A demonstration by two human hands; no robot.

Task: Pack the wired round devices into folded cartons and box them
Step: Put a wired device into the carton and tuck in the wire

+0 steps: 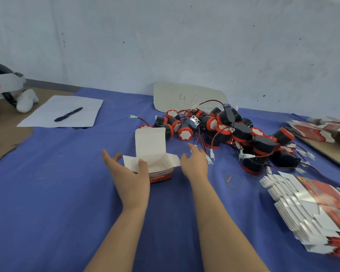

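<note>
Blue cloth (67, 193) covers a worktable against a scuffed pale wall, with an open carton (151, 146) upright at centre, its lid flap raised. A person's left hand (130, 177) spreads open beside it, thumb on the near rim. The right hand (194, 163), fingers relaxed and holding nothing, is just right of the carton, near a heap of black-and-red wired round devices (224, 130). Flat cartons (312, 213) are stacked at right. A card (188, 97) behind the heap appears to read "46". A black pen (68, 114) rests on a paper sheet (47, 114). The carton's lettering is too blurred to read.
</note>
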